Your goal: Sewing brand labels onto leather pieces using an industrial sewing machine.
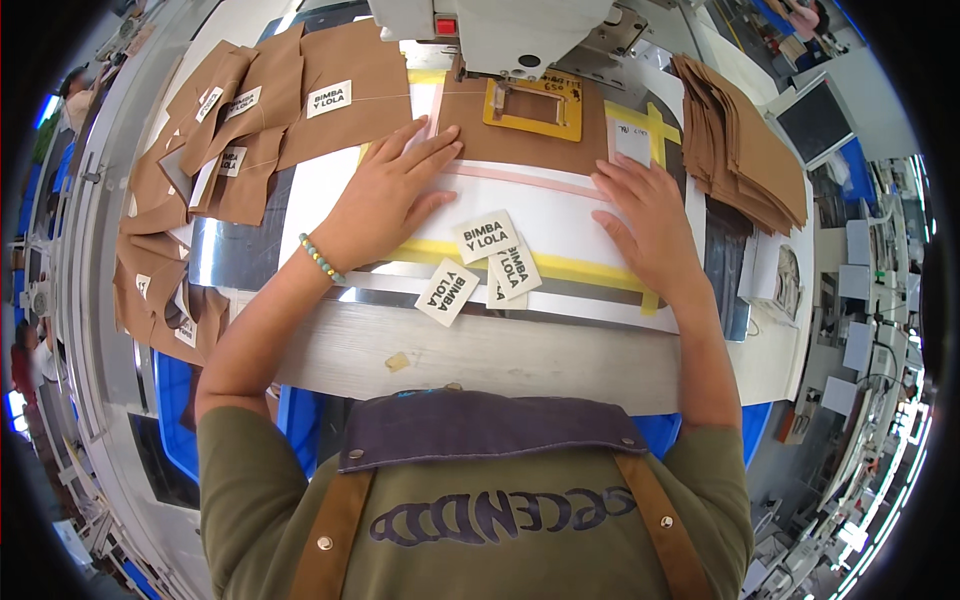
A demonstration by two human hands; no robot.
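Note:
A brown fabric panel (465, 128) lies flat on the white work sheet (330, 225), beneath the head of a sewing machine (500, 40). On the panel sits a yellow rectangular frame (520, 127) with a window in it, directly below the machine head. My left hand (405, 180) rests at the panel's left edge, fingers stretched out and nothing held. At its lower right corner is my right hand (640, 215), fingers spread, touching near a pale strip bordered by yellow tape (655, 135). Several cream printed labels (447, 291) lie loosely overlapped between my forearms.
Brown pieces with labels (275, 90) are heaped at the left, some hanging over the edge. A stack of brown panels (740, 150) stands at the right, near a dark screen (815, 118). Blue bins (300, 425) show below the table's front edge (480, 360).

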